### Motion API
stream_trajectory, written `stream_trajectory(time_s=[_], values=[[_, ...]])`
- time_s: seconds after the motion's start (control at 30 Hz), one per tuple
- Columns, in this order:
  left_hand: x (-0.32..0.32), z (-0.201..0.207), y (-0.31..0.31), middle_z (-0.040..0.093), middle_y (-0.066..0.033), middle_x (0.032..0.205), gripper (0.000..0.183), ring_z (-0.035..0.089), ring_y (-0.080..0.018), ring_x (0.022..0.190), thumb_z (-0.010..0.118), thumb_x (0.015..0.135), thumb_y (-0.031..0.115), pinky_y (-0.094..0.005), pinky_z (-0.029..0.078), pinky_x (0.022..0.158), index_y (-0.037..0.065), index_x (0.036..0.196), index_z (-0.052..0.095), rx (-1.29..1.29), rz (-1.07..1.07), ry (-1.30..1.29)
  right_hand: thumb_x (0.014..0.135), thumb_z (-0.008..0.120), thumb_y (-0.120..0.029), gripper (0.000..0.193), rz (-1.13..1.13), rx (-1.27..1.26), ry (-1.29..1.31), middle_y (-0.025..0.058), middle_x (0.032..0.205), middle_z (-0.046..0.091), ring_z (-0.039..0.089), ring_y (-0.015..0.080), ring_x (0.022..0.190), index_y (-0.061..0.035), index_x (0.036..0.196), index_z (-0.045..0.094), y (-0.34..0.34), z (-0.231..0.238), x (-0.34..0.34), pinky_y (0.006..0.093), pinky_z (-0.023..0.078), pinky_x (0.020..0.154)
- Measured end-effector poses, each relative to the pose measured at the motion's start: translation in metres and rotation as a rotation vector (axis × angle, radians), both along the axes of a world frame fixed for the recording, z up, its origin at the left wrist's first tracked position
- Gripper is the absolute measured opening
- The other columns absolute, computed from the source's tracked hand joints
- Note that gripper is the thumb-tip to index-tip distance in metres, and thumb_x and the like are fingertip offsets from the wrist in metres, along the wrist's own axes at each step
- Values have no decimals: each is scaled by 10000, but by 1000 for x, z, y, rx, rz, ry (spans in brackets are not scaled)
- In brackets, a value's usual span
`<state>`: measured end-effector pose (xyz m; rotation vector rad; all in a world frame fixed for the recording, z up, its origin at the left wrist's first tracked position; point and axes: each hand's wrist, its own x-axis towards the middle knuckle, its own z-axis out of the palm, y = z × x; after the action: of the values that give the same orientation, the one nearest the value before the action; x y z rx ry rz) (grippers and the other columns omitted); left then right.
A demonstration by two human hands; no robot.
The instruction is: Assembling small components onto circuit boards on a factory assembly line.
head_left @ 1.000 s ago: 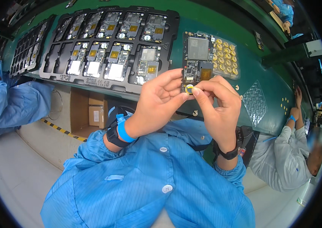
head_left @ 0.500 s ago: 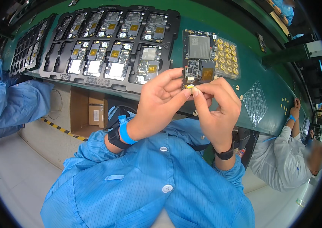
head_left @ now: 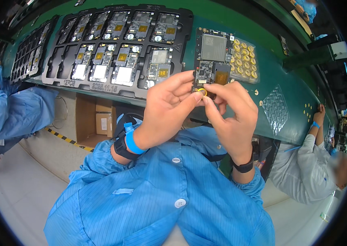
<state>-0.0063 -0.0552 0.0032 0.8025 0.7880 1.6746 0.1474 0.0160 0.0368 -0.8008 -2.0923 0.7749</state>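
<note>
A dark circuit board point(head_left: 213, 47) with a large silver shield and an amber patch lies tilted in front of me. My left hand point(head_left: 169, 100) is closed at the board's near left corner, its thumb tip against a small round yellow-rimmed coin cell point(head_left: 202, 91). From the other side, my right hand point(head_left: 233, 108) pinches that cell between thumb and forefinger at the board's near edge. The fingers partly hide the cell and the board's near end.
A blister tray point(head_left: 244, 60) of similar yellow-rimmed cells sits right of the board. Left stands a black tray point(head_left: 140, 92) of circuit boards, with another black tray point(head_left: 28, 67) beyond. A clear plastic sheet point(head_left: 276, 108) and loose yellow pieces point(head_left: 308, 110) lie right. Co-workers sit at both sides.
Both hands have shifted slightly left. The board has moved a little left and away from me. The cell has tilted, showing more of its round yellow rim.
</note>
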Motion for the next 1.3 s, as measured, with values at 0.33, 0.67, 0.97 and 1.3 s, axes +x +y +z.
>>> stream_trajectory(time_s=[0.33,0.67,0.97,1.3], values=[[1,4,0,677,-223,1313,417,691,-236,1168,553,1043,-69,-365,617,982,-137,1448,483,-47,59,-37,816,807,52,302,46,37,9,64,864,651,589,140,650,-39,1103,791,-1,2,1,277,465,542],[0,9,0,672,-244,1319,462,691,-267,1174,580,1003,-88,-388,624,975,-139,1452,485,-98,99,-38,825,790,68,303,90,54,-11,81,875,642,607,166,678,-7,1117,765,1,7,-2,293,483,555],[0,9,-1,688,-234,1286,432,710,-241,1129,577,1033,-66,-357,637,946,-146,1448,483,-47,125,-38,818,793,69,294,87,76,-26,85,868,637,623,186,699,-12,1100,768,-1,8,-3,309,492,579],[-2,8,-1,670,-247,1318,491,700,-261,1172,569,1021,-96,-361,629,966,-145,1489,430,-69,114,-46,805,797,73,293,105,129,9,92,862,637,641,216,727,-3,1085,762,2,5,-6,326,513,610]])
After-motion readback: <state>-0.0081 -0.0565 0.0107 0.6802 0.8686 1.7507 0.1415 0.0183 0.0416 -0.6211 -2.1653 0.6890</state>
